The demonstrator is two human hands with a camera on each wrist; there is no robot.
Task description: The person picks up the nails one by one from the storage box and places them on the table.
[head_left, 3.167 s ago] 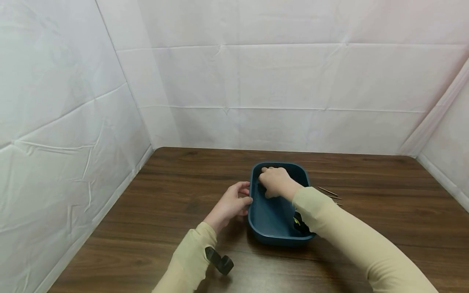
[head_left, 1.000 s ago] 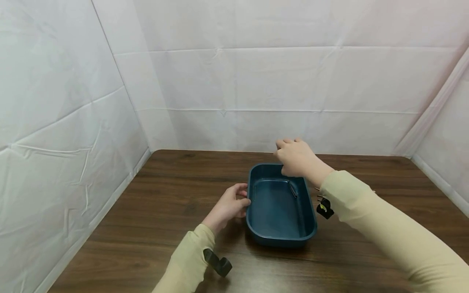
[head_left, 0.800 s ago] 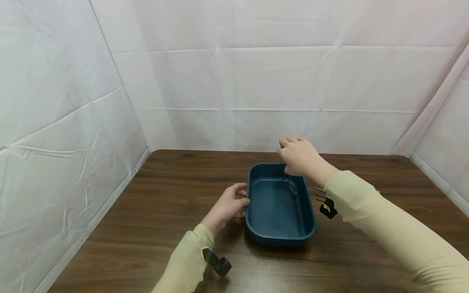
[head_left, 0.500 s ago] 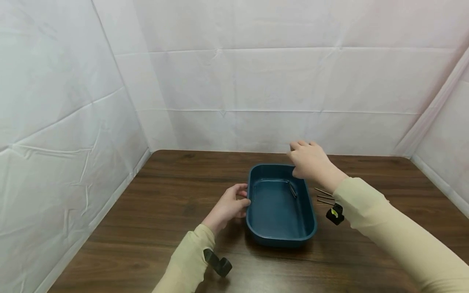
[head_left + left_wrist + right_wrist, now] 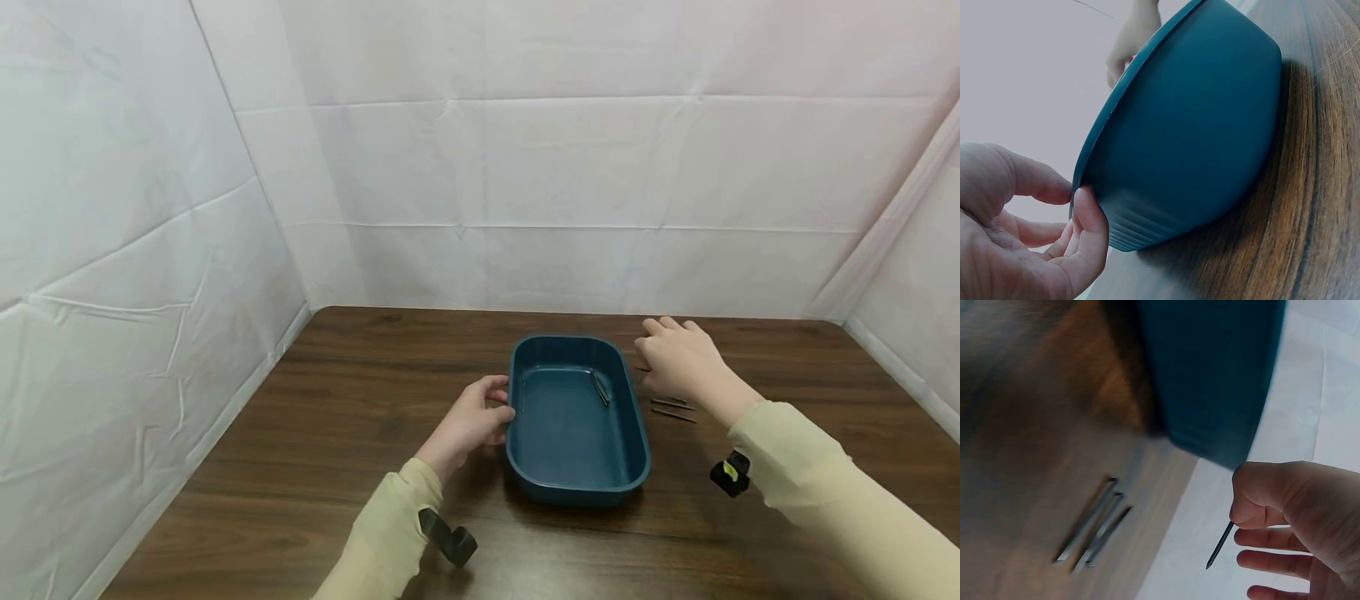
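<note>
Pinching nail (image 5: 1219, 545), right hand (image 5: 678, 362); left hand (image 5: 468, 421) gripping tray (image 5: 573, 483) (dark wood table (image 5: 352, 400), white sheeting).

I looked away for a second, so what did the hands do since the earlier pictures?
The right hand left the blue tub and swung right, down over the nails on the table; it pinches one nail. One nail in the tub was left behind. The left hand stayed gripping the tub's left rim.
</note>
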